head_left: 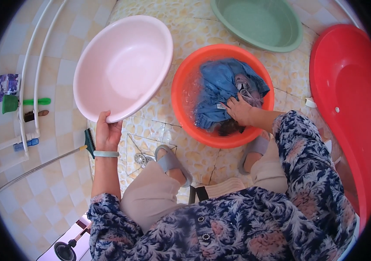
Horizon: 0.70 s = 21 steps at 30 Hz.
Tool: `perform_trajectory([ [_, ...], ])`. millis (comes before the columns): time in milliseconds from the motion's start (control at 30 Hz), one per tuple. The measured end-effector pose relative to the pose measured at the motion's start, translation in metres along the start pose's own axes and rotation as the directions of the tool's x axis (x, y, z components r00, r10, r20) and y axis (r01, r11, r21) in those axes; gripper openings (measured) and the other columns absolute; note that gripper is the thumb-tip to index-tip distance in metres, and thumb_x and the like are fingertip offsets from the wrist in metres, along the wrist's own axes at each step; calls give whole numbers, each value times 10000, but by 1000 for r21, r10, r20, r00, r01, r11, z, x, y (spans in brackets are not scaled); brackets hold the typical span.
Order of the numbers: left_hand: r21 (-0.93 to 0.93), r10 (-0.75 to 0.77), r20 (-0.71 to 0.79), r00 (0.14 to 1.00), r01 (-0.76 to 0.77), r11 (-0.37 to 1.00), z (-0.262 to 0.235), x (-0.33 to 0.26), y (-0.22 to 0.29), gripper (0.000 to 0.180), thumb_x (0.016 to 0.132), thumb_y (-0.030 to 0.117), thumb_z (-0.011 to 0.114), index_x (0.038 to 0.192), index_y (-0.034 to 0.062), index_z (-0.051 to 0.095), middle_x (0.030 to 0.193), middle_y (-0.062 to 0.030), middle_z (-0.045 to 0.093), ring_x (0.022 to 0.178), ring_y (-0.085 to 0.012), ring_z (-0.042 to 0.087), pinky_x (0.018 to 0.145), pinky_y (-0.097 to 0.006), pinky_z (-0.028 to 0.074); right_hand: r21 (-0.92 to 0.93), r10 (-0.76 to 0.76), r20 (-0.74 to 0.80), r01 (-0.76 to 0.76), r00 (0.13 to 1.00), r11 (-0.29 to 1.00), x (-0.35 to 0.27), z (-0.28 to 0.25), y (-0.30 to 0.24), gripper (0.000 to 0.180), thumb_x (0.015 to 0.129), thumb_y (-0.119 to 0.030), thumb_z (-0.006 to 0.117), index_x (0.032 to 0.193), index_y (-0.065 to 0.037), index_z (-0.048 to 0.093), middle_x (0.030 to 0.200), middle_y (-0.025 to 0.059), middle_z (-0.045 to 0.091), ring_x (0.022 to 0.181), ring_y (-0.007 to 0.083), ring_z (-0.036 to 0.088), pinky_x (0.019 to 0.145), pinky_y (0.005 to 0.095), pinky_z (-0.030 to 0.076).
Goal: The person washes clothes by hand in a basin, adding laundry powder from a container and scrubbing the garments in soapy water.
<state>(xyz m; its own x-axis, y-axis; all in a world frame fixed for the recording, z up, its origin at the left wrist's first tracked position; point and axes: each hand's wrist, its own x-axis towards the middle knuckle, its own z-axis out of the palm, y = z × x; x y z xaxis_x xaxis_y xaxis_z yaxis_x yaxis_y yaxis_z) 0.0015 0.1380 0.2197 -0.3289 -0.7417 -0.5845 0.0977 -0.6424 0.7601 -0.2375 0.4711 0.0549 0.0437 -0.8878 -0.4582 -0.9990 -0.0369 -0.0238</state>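
Clothes [216,89], mostly blue, lie in the orange basin [220,141] under the person's right hand [240,111], its fingers partly spread on the cloth; whether they grip any cannot be told. To the left, the left hand [108,133] is closed on the near rim of the pink basin [124,65]. Beyond, on the far right, is a green basin [259,26]; nearer, at right, stands a red tub [346,65].

Pale pink basin [122,65], orange tub [220,141], blue garment [213,98] — green basin [261,21], red bathtub [355,82] — navy sleeve [309,161] patterned with white fronds and pink.
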Motion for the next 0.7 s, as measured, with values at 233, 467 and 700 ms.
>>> perform_trajectory([
  [233, -4, -4, -15, 1000, 4, 1000, -14, 10, -3, 198, 791, 61, 513, 984, 21, 495, 954, -76, 577, 874, -185, 586, 723, -292, 520, 234, 55, 31, -61, 998, 970, 23, -14, 22, 501, 683, -178, 620, 1123, 2, 463, 1031, 182, 543, 981, 335, 535, 812, 449, 422],
  [467, -92, -37, 11, 999, 38, 995, -48, 21, -23, 210, 786, 43, 511, 992, 8, 490, 969, -85, 574, 912, -207, 580, 770, -317, 518, 711, 391, 113, -349, 914, 611, 20, -28, 43, 530, 686, -199, 643, 1140, -10, 449, 926, 233, 592, 935, 323, 571, 786, 393, 448],
  [700, -180, -103, -13, 995, 99, 979, -96, 25, -58, 210, 785, 40, 509, 992, 5, 499, 978, -85, 581, 919, -203, 584, 792, -304, 515, 997, 517, 49, -74, 854, 28, 17, -23, 52, 443, 726, -126, 628, 1109, 58, 499, 933, 67, 596, 850, 176, 546, 791, 298, 436],
])
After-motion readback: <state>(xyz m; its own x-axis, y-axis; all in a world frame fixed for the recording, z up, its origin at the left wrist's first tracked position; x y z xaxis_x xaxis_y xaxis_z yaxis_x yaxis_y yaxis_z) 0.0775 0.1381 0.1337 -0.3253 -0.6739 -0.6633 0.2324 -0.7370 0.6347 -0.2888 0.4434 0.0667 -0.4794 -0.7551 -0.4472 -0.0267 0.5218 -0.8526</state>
